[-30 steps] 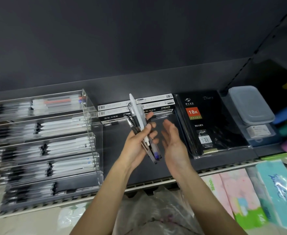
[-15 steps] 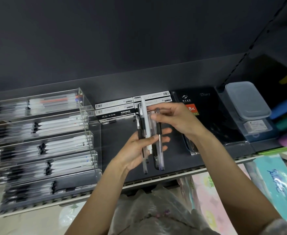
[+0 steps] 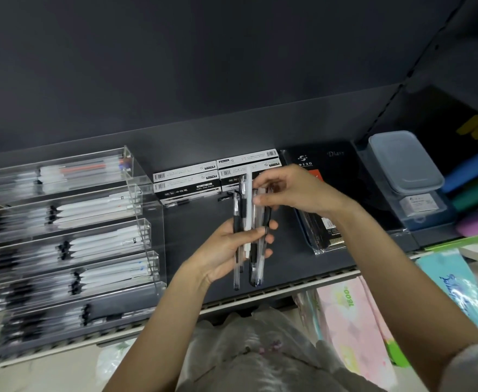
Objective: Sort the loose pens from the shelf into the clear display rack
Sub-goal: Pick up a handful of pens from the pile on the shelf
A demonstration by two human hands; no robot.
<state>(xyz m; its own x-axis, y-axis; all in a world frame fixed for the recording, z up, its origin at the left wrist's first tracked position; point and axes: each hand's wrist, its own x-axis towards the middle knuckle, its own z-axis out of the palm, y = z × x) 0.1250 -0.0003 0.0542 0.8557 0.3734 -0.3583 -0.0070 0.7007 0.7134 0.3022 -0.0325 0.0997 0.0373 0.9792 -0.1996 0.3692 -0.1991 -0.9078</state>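
Note:
My left hand [image 3: 226, 244] grips a bundle of several loose pens [image 3: 249, 219] held upright above the dark shelf [image 3: 192, 250]: clear ones with black grips and a white one. My right hand [image 3: 291, 190] pinches the top of a clear pen with a black clip at the bundle's right side. To the left stands the clear display rack [image 3: 147, 230], its stepped tiers filled with white and black pens. One more loose black pen [image 3: 179, 203] lies on the shelf in front of the boxes.
Black-and-white pen boxes [image 3: 203, 179] sit at the back of the shelf. A black diary [image 3: 325, 199] in wrapping lies to the right, then a lidded plastic container [image 3: 404, 162]. Tissue packs [image 3: 455, 290] lie below the shelf edge at right.
My right hand came up from beside the bundle and took hold of the top of one pen. The left hand turned the bundle more upright.

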